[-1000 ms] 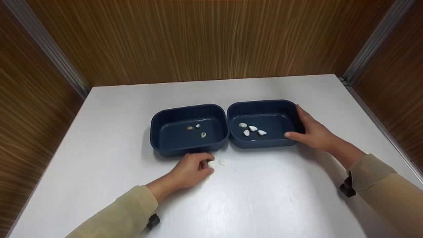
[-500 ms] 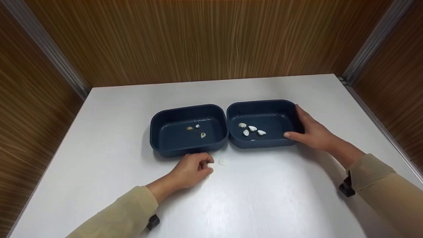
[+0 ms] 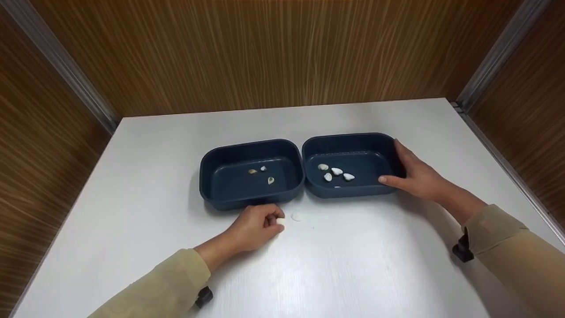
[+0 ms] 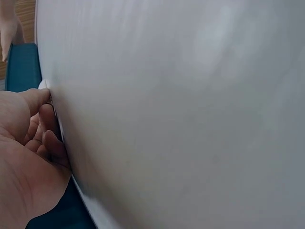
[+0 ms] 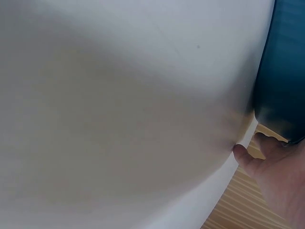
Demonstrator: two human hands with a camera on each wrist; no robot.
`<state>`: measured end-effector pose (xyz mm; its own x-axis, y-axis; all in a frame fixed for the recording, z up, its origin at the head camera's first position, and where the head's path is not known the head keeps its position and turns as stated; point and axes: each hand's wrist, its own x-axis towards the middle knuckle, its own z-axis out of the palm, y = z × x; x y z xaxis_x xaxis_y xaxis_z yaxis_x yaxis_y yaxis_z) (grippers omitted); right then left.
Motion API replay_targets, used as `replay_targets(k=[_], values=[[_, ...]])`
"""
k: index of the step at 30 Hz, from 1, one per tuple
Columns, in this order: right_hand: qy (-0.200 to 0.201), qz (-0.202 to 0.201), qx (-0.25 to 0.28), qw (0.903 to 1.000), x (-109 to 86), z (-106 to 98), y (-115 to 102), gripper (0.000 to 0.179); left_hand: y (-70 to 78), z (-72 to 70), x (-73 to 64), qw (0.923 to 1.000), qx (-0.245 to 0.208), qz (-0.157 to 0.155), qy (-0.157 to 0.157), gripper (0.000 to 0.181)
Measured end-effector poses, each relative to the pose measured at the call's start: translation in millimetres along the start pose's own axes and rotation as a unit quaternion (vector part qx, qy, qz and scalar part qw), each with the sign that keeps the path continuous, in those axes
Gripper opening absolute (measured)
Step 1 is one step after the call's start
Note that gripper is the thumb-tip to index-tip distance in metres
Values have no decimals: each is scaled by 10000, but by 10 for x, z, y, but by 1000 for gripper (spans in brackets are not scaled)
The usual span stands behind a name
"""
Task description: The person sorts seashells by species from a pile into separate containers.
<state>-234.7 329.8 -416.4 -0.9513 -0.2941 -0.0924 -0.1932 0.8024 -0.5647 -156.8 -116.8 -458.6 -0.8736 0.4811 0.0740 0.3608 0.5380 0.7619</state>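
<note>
My left hand [image 3: 254, 227] is low over the white table, just in front of the left dark blue box [image 3: 207, 181]. Its thumb and fingertips pinch a small white shell [image 3: 280, 221], mostly hidden by the fingers. Another flat white shell [image 3: 296, 217] lies on the table just right of the fingertips. My right hand [image 3: 419, 176] grips the right end of the right dark blue box [image 3: 344, 193], its thumb over the front rim and its fingers along the outer end wall. In the right wrist view that box [image 5: 286, 71] shows beside the fingers.
Several pale shells [image 3: 337, 171] lie in the right box, toward its left side. The left box has 3 small shells, one a brownish shell [image 3: 252, 171]. Both boxes stand side by side on the white table [image 3: 335, 265], with wood-grain panels [image 3: 282, 53] behind and at the sides.
</note>
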Motion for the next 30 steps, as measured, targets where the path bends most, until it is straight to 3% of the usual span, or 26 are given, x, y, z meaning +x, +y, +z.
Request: replay_targets(k=[11, 30], values=[[-12, -21, 60, 10000, 3, 0, 4, 116, -1, -17, -18, 9995, -232, 221, -76, 16], [-35, -3, -41, 10000, 16, -11, 4, 117, 11, -26, -46, 9998, -211, -3, -66, 17]])
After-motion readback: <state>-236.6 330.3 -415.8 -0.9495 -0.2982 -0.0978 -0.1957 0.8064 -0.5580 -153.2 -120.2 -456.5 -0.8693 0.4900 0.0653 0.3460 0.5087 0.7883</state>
